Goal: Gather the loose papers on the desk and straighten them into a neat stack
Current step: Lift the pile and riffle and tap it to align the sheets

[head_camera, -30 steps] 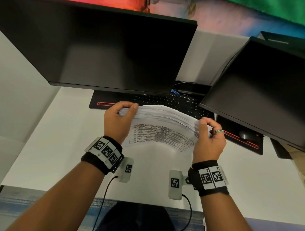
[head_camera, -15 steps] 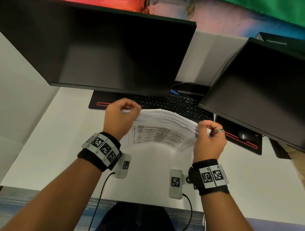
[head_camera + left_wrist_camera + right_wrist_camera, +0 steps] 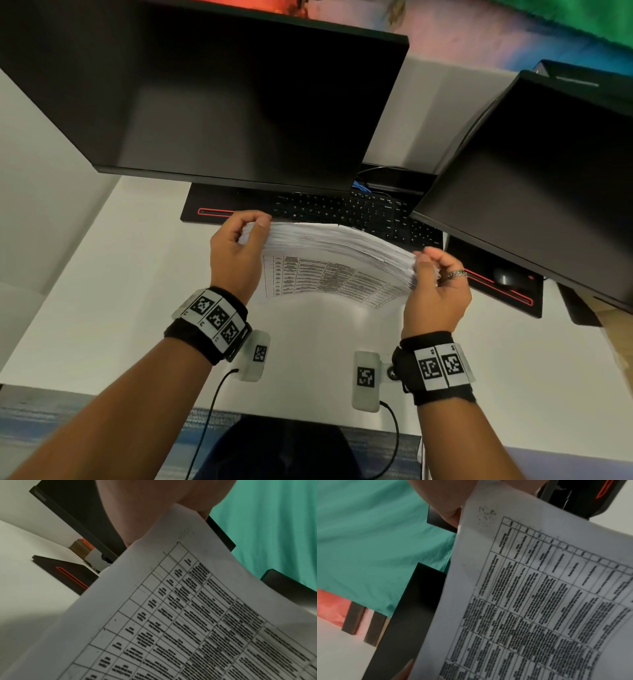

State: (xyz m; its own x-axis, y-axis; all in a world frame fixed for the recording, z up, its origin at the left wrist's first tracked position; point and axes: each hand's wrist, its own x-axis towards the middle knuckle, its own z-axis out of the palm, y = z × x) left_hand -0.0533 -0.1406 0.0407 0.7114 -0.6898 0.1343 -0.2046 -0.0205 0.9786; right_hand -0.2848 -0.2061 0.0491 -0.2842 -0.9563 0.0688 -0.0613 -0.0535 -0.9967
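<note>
Centrally, in the middle of the head view, the grip is double: the left hand (image 3: 236,253) is clamped on the left end of the stack of papers (image 3: 337,245), thumb on the near side and curled fingers over the top edge; the right hand (image 3: 436,291), a ring on one finger, is clamped on the right end the same way; the stack is held on edge above the white bench (image 3: 102,291), its top edge bowed upward between the two hands and its sheets not quite flush; the near face, seen close in both wrist views, is a printed table of small text that I cannot read (image 3: 197,622) (image 3: 539,601); both wrists wear black bands with square coded markers; just beyond the papers lies a black keyboard (image 3: 346,209) on a dark desk mat with a red line (image 3: 214,212); at the right of the frame a mouse (image 3: 506,275) sits on the mat; above, a dark monitor (image 3: 212,89) fills the upper left, and a second monitor (image 3: 544,178) fills the upper right.
</note>
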